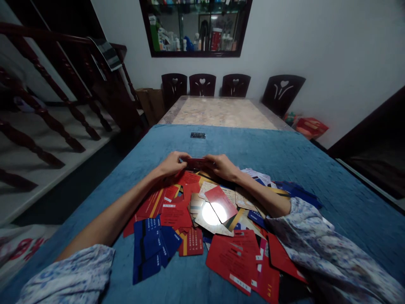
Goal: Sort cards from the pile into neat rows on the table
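A thin, dark-red rectangular card (196, 163) is held between the left hand (175, 164) and the right hand (221, 166), pinched by both at its ends. Nearer than the hands, overlapping red rectangular cards (175, 216) and black-striped blue cards (148, 249) are spread; beyond them, a small black rectangular strip (198, 135) is seen on blue fabric (158, 143).

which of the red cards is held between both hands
The dark red card, maybe a stack, gripped between left hand and right hand; the other red cards lie over the blue cloth.
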`<action>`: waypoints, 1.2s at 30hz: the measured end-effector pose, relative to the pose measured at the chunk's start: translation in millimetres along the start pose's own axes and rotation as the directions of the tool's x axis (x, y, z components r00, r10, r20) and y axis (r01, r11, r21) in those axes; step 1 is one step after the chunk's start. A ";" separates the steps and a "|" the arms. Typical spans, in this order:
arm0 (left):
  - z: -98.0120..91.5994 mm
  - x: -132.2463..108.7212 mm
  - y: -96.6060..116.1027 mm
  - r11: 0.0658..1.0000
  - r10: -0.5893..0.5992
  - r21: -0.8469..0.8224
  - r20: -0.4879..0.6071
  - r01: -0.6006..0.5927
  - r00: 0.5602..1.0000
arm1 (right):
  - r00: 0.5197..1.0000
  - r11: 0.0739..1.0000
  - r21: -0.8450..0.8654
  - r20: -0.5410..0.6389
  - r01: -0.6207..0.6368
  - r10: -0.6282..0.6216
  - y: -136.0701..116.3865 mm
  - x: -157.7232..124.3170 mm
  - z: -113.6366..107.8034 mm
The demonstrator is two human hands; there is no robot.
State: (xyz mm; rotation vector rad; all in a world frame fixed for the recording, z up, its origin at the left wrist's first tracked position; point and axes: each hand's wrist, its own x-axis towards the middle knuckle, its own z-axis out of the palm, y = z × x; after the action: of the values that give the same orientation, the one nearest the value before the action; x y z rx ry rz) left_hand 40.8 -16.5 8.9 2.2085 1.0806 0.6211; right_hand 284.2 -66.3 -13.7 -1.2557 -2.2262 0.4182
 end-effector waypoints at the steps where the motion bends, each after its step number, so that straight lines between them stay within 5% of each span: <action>1: 0.7 -0.3 0.6 1.000 0.011 0.003 0.001 -0.011 1.000 | 1.000 1.000 0.009 -0.005 0.001 -0.001 0.4 0.0 0.7; 16: 18.6 2.8 -5.9 0.999 0.034 0.037 -0.098 -0.031 0.995 | 0.985 0.996 0.063 -0.164 0.066 -0.055 9.8 3.3 11.1; 23: 20.9 1.5 -6.7 0.997 0.034 0.071 -0.168 -0.023 0.985 | 0.989 0.998 -0.026 -0.137 0.060 -0.063 3.7 3.4 7.7; 36: 18.8 3.0 -9.4 1.000 0.028 0.014 -0.127 -0.026 0.992 | 0.992 0.990 -0.138 -0.125 0.007 -0.025 8.9 7.1 10.1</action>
State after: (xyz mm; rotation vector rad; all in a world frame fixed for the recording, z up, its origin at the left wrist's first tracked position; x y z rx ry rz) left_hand 49.3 -15.2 -10.5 2.2224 1.1225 0.7777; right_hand 281.3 -55.6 -24.2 -1.2963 -2.1865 0.1757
